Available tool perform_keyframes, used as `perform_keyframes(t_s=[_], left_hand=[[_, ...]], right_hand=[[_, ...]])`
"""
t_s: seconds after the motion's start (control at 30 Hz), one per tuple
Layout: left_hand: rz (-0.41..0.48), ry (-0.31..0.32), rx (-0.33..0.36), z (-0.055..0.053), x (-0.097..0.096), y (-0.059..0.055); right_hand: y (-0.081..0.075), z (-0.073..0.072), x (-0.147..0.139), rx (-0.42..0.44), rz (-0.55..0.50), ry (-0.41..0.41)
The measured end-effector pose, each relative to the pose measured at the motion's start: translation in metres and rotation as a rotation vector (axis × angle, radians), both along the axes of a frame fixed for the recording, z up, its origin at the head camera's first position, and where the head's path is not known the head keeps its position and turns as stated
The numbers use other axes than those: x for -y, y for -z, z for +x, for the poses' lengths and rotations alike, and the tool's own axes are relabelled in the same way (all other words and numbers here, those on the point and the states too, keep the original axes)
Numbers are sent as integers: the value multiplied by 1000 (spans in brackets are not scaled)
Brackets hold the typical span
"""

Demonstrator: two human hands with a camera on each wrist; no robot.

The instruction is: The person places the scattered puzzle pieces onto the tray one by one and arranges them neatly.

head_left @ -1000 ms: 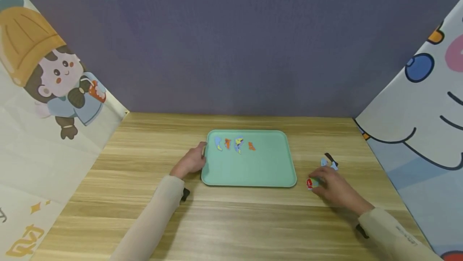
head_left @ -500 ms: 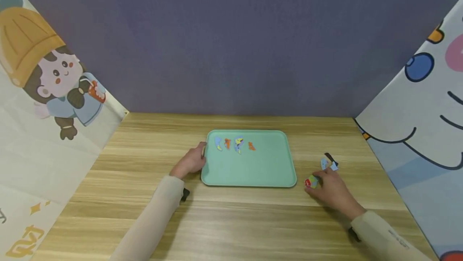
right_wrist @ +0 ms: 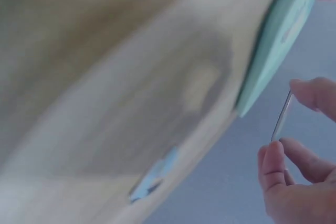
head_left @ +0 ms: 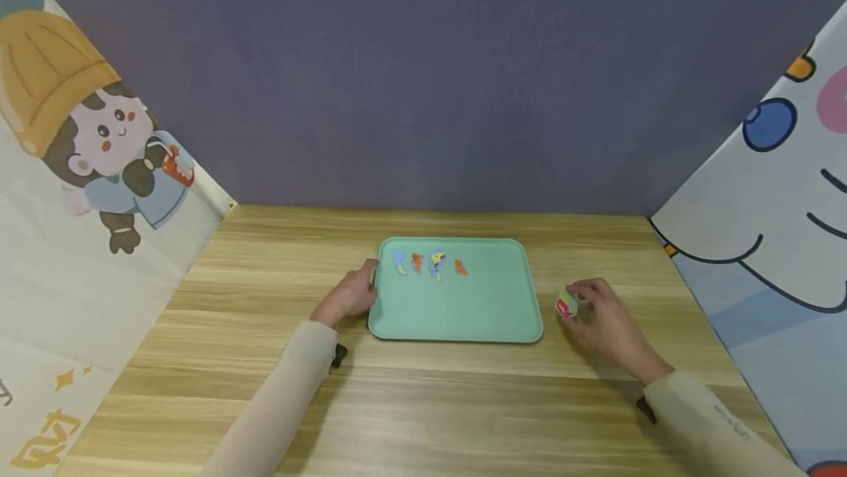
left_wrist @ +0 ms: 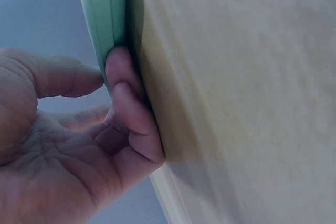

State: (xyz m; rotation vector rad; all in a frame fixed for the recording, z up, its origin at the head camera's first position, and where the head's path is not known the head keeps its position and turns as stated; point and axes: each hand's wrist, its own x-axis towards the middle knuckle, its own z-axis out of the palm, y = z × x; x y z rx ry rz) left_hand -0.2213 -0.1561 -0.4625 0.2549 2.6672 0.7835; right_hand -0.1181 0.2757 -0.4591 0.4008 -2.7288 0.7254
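My left hand [head_left: 347, 295] grips the left rim of a mint-green tray [head_left: 463, 315]. In the left wrist view, its thumb lies on one side of the rim and curled fingers [left_wrist: 139, 124] on the other. Beyond the tray's right edge, my right hand [head_left: 609, 326] pinches a thin, flat red-and-green printed piece [head_left: 566, 303] between thumb and fingertips. The right wrist view shows this piece [right_wrist: 282, 116] edge-on, held above the table.
Along the tray's far side lie a blue piece [head_left: 399, 262], an orange piece [head_left: 416, 262], a yellow-and-purple piece [head_left: 437, 264] and another orange piece [head_left: 460, 267]. A light-blue piece [right_wrist: 152, 176] lies on the wooden table [head_left: 450, 403], hidden by my right hand in the head view.
My right hand has moved away from me with the red-and-green piece, now covering the blue and black pieces seen earlier on the table. My left hand and the tray have stayed put.
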Motion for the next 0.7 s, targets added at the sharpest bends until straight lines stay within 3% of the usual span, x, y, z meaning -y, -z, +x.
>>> perform_keyframes(t_s=[0.23,0.7], left_hand=[[3,22,-52,0,2,1],[-6,12,-23,-1,2,2]], right_hand=[[-12,-14,6,-52,-26,-40],[-26,-48,19,14,-55,-60]])
